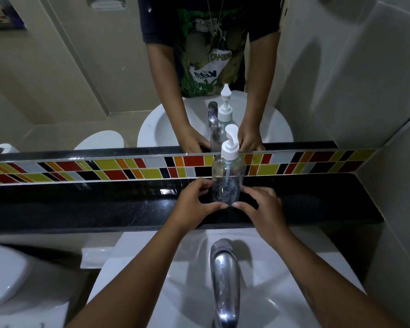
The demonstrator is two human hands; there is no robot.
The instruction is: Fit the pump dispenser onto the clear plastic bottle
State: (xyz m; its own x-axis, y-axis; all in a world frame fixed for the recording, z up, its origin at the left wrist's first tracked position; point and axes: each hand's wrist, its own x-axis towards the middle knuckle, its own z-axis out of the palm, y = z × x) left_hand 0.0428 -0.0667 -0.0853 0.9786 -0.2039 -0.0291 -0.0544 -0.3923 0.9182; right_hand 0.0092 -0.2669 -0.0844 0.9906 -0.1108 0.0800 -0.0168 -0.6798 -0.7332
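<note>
Nearest, a chrome faucet (224, 278) rises over the sink (265, 294). Beyond it, on the black counter (104, 204), the clear plastic bottle (227, 178) stands upright, pump dispenser (230, 144) seated on its neck. Left hand (194, 204) and right hand (263, 209), equally near, pinch its base with fingertips.

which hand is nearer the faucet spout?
Right, slightly. The right hand sits at the clear bottle base on the black ledge, just up and right of the faucet. The left hand mirrors it, a little farther left.
</note>
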